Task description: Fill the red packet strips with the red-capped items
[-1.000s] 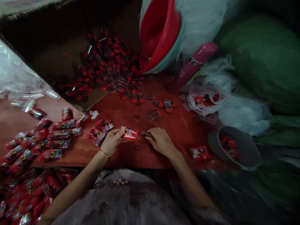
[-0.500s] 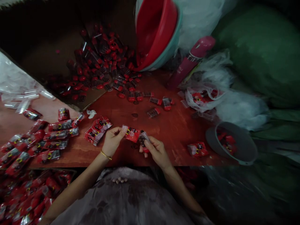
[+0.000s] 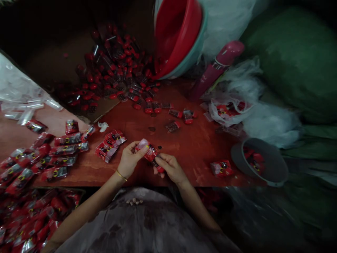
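Note:
Between the finger and thumb of my left hand [image 3: 129,160] is a small red printed wrapper [image 3: 149,151] with a pale pink end. My right hand [image 3: 172,168] pinches a small red-capped clear container [image 3: 159,168] of dark contents, mostly covered by my fingers. The container meets the wrapper's right end; whether it is inside the wrapper I cannot tell. Left of my left hand lies a small stack of flat red wrappers [image 3: 106,150]. Farther left are several wrapped red packs [image 3: 63,150] in a loose heap.
A big cardboard box [image 3: 105,114] lies open, spilling red-capped containers [image 3: 129,77]. Behind stand nested red and teal basins [image 3: 179,42] and a pink flask [image 3: 219,66]. At right are a grey bowl [image 3: 276,165], a wrapper pile [image 3: 221,168] and plastic bags [image 3: 271,121]. Red packs [image 3: 34,218] fill a container below.
My right hand has moved slightly left, bringing the container against the wrapper. The wrapper now tilts down to the right, and my left fingers have shifted along it.

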`<state>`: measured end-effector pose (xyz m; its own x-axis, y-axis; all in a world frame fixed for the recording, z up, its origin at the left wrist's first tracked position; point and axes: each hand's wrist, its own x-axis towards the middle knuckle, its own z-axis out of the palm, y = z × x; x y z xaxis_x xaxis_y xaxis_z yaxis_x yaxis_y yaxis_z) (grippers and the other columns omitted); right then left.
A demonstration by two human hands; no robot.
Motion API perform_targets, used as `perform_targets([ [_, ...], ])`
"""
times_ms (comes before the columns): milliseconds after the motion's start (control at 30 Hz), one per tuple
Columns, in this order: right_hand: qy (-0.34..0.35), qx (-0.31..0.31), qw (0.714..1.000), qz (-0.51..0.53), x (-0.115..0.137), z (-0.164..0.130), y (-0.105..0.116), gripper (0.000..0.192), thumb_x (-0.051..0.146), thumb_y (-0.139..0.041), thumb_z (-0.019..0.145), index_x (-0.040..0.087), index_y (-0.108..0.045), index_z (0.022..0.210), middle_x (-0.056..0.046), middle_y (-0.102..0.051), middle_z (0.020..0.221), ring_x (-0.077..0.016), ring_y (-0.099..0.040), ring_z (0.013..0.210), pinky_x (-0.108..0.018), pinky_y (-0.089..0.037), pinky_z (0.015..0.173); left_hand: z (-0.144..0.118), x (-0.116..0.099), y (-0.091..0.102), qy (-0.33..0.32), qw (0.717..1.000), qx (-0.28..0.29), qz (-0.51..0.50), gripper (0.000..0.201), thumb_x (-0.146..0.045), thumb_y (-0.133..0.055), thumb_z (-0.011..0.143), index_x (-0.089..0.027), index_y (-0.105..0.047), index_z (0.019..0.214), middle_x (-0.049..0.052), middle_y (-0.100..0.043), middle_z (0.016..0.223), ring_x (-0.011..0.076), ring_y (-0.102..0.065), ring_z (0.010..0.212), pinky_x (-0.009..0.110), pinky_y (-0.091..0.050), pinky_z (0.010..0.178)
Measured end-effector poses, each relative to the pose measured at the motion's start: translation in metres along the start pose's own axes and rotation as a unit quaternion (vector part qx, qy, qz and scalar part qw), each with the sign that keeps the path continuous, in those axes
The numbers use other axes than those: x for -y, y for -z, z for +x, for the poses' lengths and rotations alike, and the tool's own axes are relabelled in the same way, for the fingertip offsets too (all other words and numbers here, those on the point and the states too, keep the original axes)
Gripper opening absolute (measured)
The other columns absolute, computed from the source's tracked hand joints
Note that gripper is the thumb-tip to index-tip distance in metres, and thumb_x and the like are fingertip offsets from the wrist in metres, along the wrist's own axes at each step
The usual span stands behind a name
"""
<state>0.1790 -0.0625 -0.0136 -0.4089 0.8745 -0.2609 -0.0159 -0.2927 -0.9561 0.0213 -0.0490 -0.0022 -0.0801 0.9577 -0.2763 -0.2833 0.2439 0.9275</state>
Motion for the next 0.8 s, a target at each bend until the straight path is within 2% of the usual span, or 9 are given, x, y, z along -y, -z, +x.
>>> perform_targets([
  [133,0.010,-0.019,1.000,-0.011,0.001,0.008,-0.004,0.040,0.054,-0.052,0.079,0.016,-0.055,0.069,0.003,-0.057,0.049,-0.0050,-0.040,0.035,-0.017,-0.032,0.035,-0.003,0.005,-0.008,0.065,0.994,0.033,-0.085,0.038,-0.038,-0.081,0.050,-0.013,-0.065,0.074,0.001,-0.066,0.070,0.0090,-0.054,0.058,0.021,-0.044,0.059],
  [200,0.027,-0.026,0.999,-0.014,0.000,0.009,-0.006,0.038,0.053,-0.049,0.081,0.016,-0.055,0.074,0.002,-0.059,0.054,-0.0054,-0.043,0.038,-0.017,-0.035,0.038,-0.002,0.004,-0.009,0.083,0.989,0.034,-0.113,0.038,-0.039,-0.081,0.051,-0.013,-0.065,0.074,0.001,-0.066,0.068,0.0082,-0.053,0.055,0.020,-0.043,0.054],
  [300,0.057,-0.016,0.998,-0.001,-0.002,0.006,-0.007,0.032,0.048,-0.049,0.084,0.018,-0.054,0.094,0.002,-0.062,0.066,-0.0075,-0.051,0.046,-0.020,-0.043,0.049,0.000,0.001,-0.009,0.119,0.981,0.020,-0.153,0.037,-0.039,-0.081,0.052,-0.014,-0.063,0.072,0.000,-0.064,0.063,0.0071,-0.051,0.049,0.019,-0.041,0.048],
  [400,0.071,-0.029,0.997,-0.008,-0.007,0.003,-0.008,0.037,0.044,-0.054,0.081,0.020,-0.047,0.109,0.004,-0.060,0.062,-0.0097,-0.055,0.048,-0.022,-0.045,0.054,0.001,0.001,-0.008,0.153,0.972,0.009,-0.177,0.037,-0.040,-0.081,0.052,-0.014,-0.062,0.069,0.000,-0.065,0.064,0.0088,-0.055,0.052,0.021,-0.044,0.052],
  [533,0.063,-0.095,0.993,-0.032,-0.014,0.008,-0.010,0.032,0.046,-0.058,0.078,0.020,-0.049,0.094,0.004,-0.060,0.056,-0.0108,-0.056,0.046,-0.023,-0.046,0.051,-0.001,0.002,-0.012,0.152,0.974,0.024,-0.167,0.038,-0.038,-0.082,0.050,-0.013,-0.063,0.071,0.001,-0.066,0.065,0.0085,-0.057,0.054,0.020,-0.045,0.054],
  [633,0.085,-0.157,0.982,-0.055,-0.014,0.014,-0.008,0.038,0.046,-0.071,0.065,0.021,-0.050,0.084,0.004,-0.059,0.063,-0.0115,-0.057,0.050,-0.023,-0.047,0.049,-0.002,0.000,-0.012,0.153,0.975,0.036,-0.155,0.039,-0.038,-0.082,0.050,-0.012,-0.065,0.074,0.001,-0.066,0.066,0.0082,-0.057,0.054,0.019,-0.046,0.055],
  [700,0.127,-0.188,0.969,-0.097,-0.014,0.015,-0.005,0.043,0.044,-0.077,0.058,0.021,-0.054,0.087,0.003,-0.061,0.070,-0.0130,-0.059,0.061,-0.024,-0.049,0.057,-0.003,-0.001,-0.010,0.163,0.974,0.045,-0.150,0.040,-0.038,-0.082,0.050,-0.012,-0.066,0.076,0.003,-0.068,0.069,0.0102,-0.060,0.058,0.021,-0.048,0.059],
  [800,0.165,-0.188,0.958,-0.142,-0.014,0.015,-0.001,0.047,0.044,-0.077,0.058,0.022,-0.058,0.094,-0.001,-0.064,0.083,-0.0152,-0.059,0.071,-0.027,-0.050,0.067,-0.003,-0.001,-0.008,0.171,0.974,0.055,-0.138,0.041,-0.041,-0.081,0.051,-0.012,-0.067,0.077,0.006,-0.069,0.071,0.0129,-0.063,0.061,0.023,-0.049,0.061],
])
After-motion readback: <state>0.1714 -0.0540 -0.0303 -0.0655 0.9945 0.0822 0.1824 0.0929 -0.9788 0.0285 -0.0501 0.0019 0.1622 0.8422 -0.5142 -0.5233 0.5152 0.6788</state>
